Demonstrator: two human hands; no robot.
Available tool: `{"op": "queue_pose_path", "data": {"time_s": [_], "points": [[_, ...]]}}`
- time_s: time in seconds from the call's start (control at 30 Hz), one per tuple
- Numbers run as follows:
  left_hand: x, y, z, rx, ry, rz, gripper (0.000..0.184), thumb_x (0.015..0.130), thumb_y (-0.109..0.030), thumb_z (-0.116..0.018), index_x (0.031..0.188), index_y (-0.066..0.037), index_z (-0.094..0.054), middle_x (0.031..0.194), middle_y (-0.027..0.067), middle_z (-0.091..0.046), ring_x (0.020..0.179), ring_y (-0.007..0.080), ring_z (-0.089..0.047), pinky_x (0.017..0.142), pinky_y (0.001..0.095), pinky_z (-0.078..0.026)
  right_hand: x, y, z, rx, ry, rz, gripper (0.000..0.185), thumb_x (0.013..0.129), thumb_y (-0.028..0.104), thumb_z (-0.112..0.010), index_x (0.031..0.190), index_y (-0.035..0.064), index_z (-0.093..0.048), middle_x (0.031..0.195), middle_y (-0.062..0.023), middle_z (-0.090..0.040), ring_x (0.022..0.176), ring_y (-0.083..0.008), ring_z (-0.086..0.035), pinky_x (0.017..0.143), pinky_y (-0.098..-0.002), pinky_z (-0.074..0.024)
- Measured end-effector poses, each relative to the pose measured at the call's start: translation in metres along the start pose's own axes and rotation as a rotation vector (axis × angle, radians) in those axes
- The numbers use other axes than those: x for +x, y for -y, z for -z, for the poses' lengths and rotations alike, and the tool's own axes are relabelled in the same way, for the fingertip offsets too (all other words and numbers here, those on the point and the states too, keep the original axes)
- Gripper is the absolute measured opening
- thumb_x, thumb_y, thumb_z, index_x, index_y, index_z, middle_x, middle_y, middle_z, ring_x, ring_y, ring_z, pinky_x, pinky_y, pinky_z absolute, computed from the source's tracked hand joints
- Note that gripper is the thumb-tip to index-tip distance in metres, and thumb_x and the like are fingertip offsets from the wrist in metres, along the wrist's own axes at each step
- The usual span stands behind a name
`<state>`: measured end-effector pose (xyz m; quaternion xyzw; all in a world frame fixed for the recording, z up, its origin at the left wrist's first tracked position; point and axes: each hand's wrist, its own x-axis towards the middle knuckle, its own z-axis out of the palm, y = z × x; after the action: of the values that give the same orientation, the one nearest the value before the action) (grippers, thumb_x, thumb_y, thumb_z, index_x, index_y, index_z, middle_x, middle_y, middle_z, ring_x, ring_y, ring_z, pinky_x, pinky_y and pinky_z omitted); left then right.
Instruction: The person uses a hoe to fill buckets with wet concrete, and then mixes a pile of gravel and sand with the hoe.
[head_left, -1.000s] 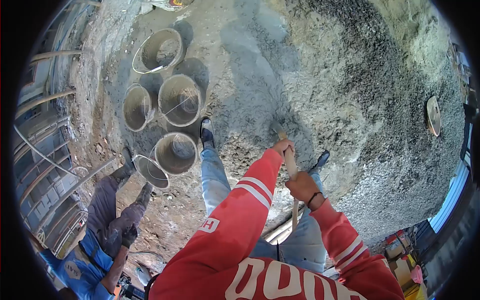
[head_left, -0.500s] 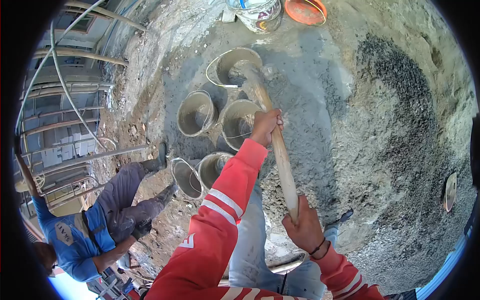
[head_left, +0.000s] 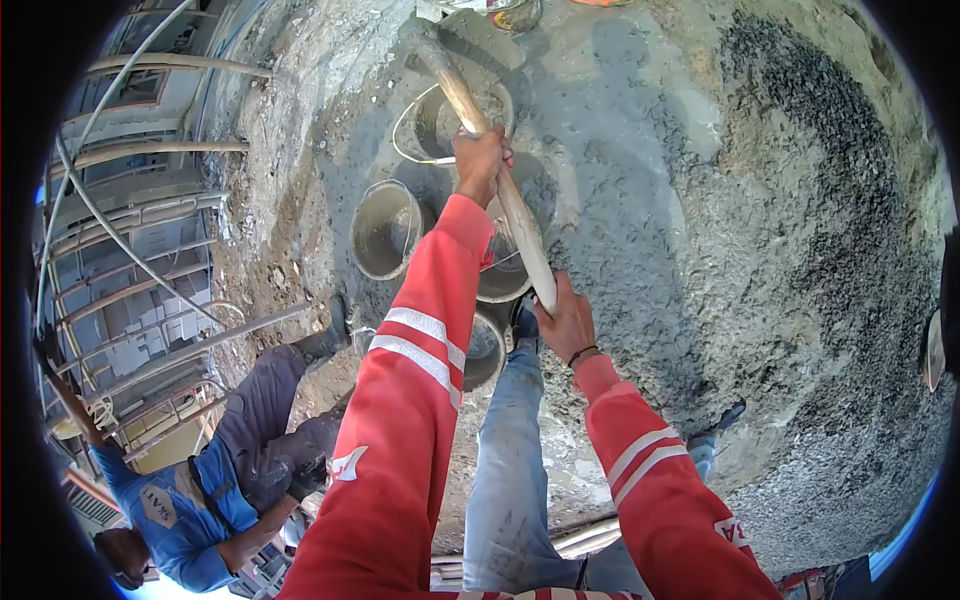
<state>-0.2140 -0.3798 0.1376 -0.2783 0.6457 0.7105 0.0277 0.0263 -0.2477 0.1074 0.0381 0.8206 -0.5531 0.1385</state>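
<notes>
Both my hands grip the wooden handle of a hoe (head_left: 522, 232), which slants from lower right to upper left. My left hand (head_left: 480, 162) is closed around the shaft near its middle, over a cement-crusted bucket (head_left: 502, 108). My right hand (head_left: 566, 322) is wrapped around the handle's lower end. The hoe's grey, mortar-coated head is raised at the top of the view, beyond that bucket. Another bucket (head_left: 385, 230) stands left of my left forearm. A bucket (head_left: 502, 278) under the handle and one lower down (head_left: 484, 352) are partly hidden by my arm and the hoe.
Wet grey mortar (head_left: 625, 240) spreads right of the buckets, beside a dark gravel pile (head_left: 800, 190). A person in a blue shirt (head_left: 190, 520) is at lower left, near scaffold poles (head_left: 160, 150). A paint bucket (head_left: 515, 14) shows at the top edge.
The hoe has lifted out of the far bucket, its head swinging up and left. Both my hands have moved away from me and leftward with it.
</notes>
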Motion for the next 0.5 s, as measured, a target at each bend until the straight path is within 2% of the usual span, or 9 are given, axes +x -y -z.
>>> {"op": "queue_pose_path", "data": {"time_s": [0.07, 0.1, 0.13, 0.2, 0.27, 0.3, 0.33, 0.37, 0.5], "points": [[-0.026, 0.021, -0.027, 0.068, 0.071, 0.004, 0.008, 0.082, -0.002, -0.057, 0.078, -0.001, -0.05, 0.063, 0.0048, -0.051, 0.047, 0.0139, -0.051, 0.039, 0.0291, -0.043, -0.027, 0.002, 0.024, -0.002, -0.049, -0.051, 0.036, 0.079, 0.009, -0.062, 0.109, 0.0037, -0.044, 0.076, -0.027, -0.062, 0.077, -0.0485, -0.061, 0.063, -0.0531, -0.0472], [-0.042, 0.041, -0.041, 0.166, 0.067, -0.008, 0.011, 0.082, -0.004, -0.057, 0.077, 0.002, -0.05, 0.062, 0.006, -0.051, 0.047, 0.0156, -0.053, 0.04, 0.0295, -0.045, -0.041, 0.004, 0.042, -0.018, -0.001, -0.145, 0.051, 0.076, 0.011, -0.065, 0.119, -0.0013, -0.042, 0.081, -0.0301, -0.063, 0.077, -0.0485, -0.061, 0.068, -0.055, -0.0481], [-0.06, 0.07, -0.053, 0.16, 0.085, 0.014, 0.011, 0.082, -0.004, -0.057, 0.077, 0.002, -0.05, 0.062, 0.006, -0.051, 0.047, 0.0156, -0.053, 0.04, 0.0295, -0.045, -0.06, -0.008, 0.054, -0.031, -0.009, -0.17, 0.051, 0.076, 0.011, -0.065, 0.119, -0.0013, -0.042, 0.081, -0.0301, -0.063, 0.077, -0.0485, -0.061, 0.068, -0.055, -0.0481], [-0.096, 0.135, -0.075, 0.353, 0.077, 0.187, 0.029, 0.082, -0.005, -0.06, 0.102, 0.008, -0.044, 0.066, 0.0114, -0.054, 0.045, 0.0193, -0.055, 0.036, 0.0336, -0.045, -0.101, -0.033, 0.076, -0.086, 0.043, -0.311, 0.049, 0.076, 0.01, -0.063, 0.119, -0.0023, -0.041, 0.08, -0.0317, -0.062, 0.077, -0.0495, -0.061, 0.068, -0.0556, -0.048], [-0.149, 0.243, -0.082, 0.43, 0.078, 0.333, 0.035, 0.078, -0.008, -0.062, 0.104, 0.011, -0.047, 0.069, 0.0166, -0.059, 0.046, 0.0253, -0.06, 0.04, 0.0375, -0.049, -0.167, -0.049, 0.098, -0.172, 0.041, -0.457, 0.042, 0.076, 0.013, -0.064, 0.11, -0.0013, -0.044, 0.079, -0.0296, -0.063, 0.077, -0.0489, -0.061, 0.071, -0.0531, -0.0494], [-0.196, 0.271, -0.089, 0.537, 0.049, 0.425, 0.022, 0.08, -0.01, -0.061, 0.078, 0.009, -0.053, 0.054, 0.0109, -0.052, 0.042, 0.0227, -0.056, 0.035, 0.0368, -0.044, -0.201, -0.063, 0.106, -0.2, 0.085, -0.534, 0.042, 0.075, 0.013, -0.064, 0.11, -0.0013, -0.044, 0.079, -0.029, -0.063, 0.076, -0.049, -0.061, 0.072, -0.0535, -0.0499], [-0.233, 0.324, -0.085, 0.6, 0.004, 0.483, 0.021, 0.079, -0.011, -0.061, 0.078, 0.009, -0.055, 0.056, 0.0127, -0.054, 0.042, 0.0239, -0.056, 0.036, 0.0379, -0.045, -0.238, -0.064, 0.12, -0.261, 0.157, -0.658, 0.041, 0.076, 0.014, -0.064, 0.109, -0.0002, -0.044, 0.08, -0.0287, -0.063, 0.077, -0.0485, -0.062, 0.071, -0.0546, -0.0501], [-0.281, 0.317, -0.089, 0.576, -0.043, 0.633, 0.018, 0.079, -0.01, -0.061, 0.076, 0.007, -0.056, 0.057, 0.0136, -0.055, 0.042, 0.0245, -0.056, 0.038, 0.0383, -0.046, -0.275, -0.069, 0.132, -0.31, 0.211, -0.711, 0.039, 0.076, 0.014, -0.063, 0.107, 0.0007, -0.044, 0.081, -0.0287, -0.064, 0.076, -0.0479, -0.063, 0.07, -0.0557, -0.05], [-0.372, 0.406, -0.042, 0.5, 0.118, 0.851, 0.016, 0.08, -0.009, -0.061, 0.073, 0.005, -0.058, 0.06, 0.0136, -0.058, 0.046, 0.0258, -0.059, 0.041, 0.0401, -0.049, -0.328, -0.031, 0.155, -0.419, 0.377, -0.859, 0.037, 0.077, 0.019, -0.061, 0.104, 0.0004, -0.043, 0.08, -0.03, -0.064, 0.077, -0.0478, -0.064, 0.072, -0.0556, -0.0506]]}}
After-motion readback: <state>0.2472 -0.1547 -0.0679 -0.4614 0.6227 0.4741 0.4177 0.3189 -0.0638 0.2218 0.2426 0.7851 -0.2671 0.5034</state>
